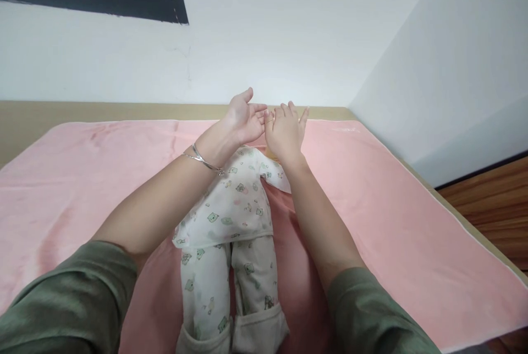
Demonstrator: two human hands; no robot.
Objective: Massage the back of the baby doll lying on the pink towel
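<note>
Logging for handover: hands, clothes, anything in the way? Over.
Left hand open, palm showing; right hand open beside it. Patterned shirt, trousers on pink sheet. Left forearm partly hides shirt.

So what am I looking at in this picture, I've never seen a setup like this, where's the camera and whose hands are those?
There's no machine here: one person is working bare-handed, wearing a camera on their head that looks forward and down. The left hand is open, palm showing, with a bracelet on that wrist. The right hand shows its back, fingers spread. They're close together; I can't tell whether they touch. Neither clearly holds anything.

Below them, a pale printed top and matching pants are laid out on a pink cloth. Something yellowish peeks out by the right hand, too hidden to name.
</note>
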